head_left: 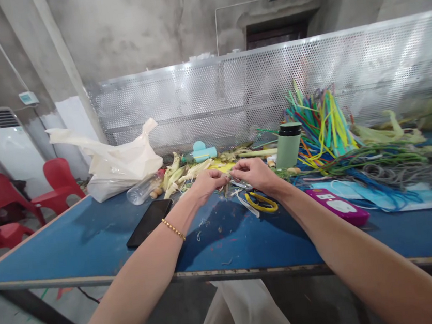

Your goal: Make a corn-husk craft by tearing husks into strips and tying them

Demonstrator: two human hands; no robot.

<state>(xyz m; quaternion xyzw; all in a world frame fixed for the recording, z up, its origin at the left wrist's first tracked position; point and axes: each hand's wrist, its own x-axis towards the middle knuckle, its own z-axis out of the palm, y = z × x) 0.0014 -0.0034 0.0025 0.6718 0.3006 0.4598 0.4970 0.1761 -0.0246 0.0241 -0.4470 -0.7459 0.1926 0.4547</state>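
Two hands pinch a small pale fibrous piece above a cluttered blue table

A blue table spans the scene. At its far left stands a crumpled white plastic bag; at far right, a bundle of coloured strips. Pale husks lie between, beyond the hands. A dark phone rests to the left, near the left wrist. The left hand and right hand meet at the middle, thumb and fingers of each closed on the small piece. Yellow-handled scissors lie just nearer, below the right hand. Smallest is the pale fibrous piece, held between both sets of fingertips; its exact form is too small to tell. It looks very light, soft, dry rather than slippery, and probably easy to tear or fray. A gentle fingertip pinch at each end seems the best hold.
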